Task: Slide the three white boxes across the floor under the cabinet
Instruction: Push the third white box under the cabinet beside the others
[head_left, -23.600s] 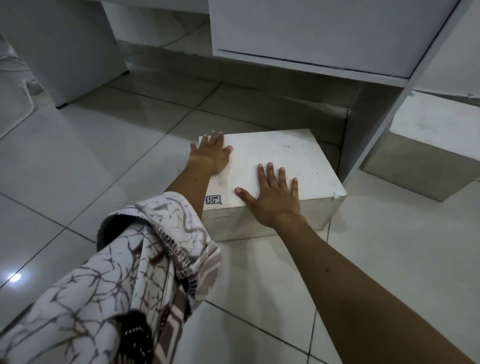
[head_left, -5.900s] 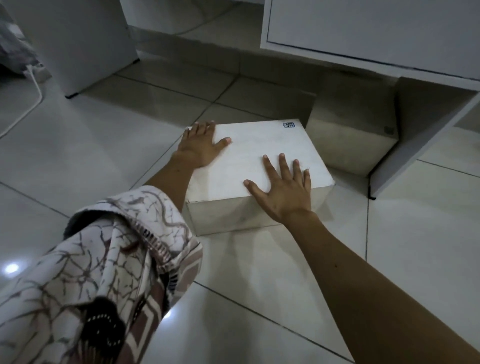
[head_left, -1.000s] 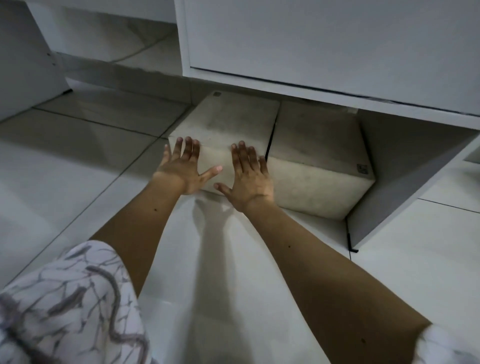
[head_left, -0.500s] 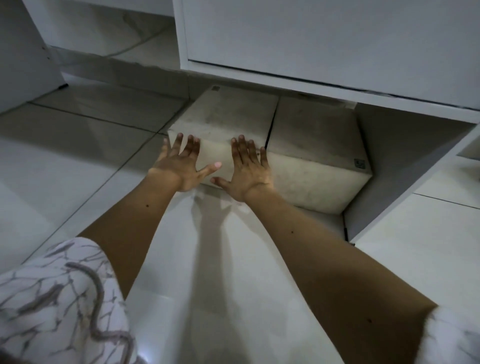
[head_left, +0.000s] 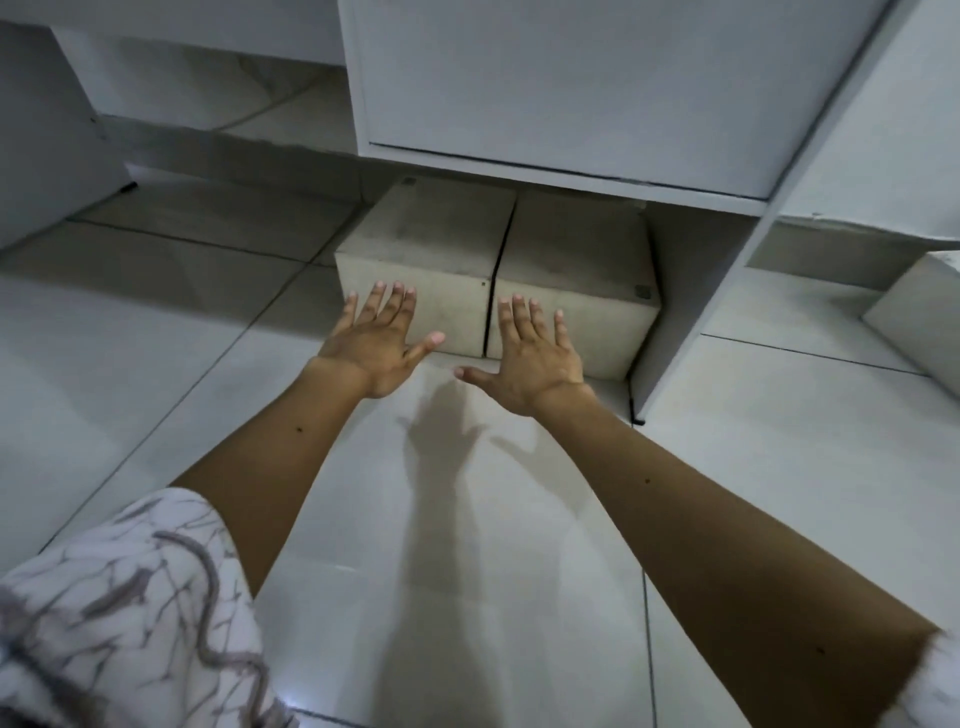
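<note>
Third white cardboard box (head_left: 919, 317), at right frame edge, is seen nearer the right hand (head_left: 530, 358) than the left hand (head_left: 376, 348); both hands are shown flat, fingers spread, holding nothing.

Pale tiled floor (head_left: 156, 364), dark grout lines. Two white boxes set side by side on it, touching: left box (head_left: 431, 234), right box (head_left: 576, 244). Third box (head_left: 914, 317) seen at right edge.
</note>
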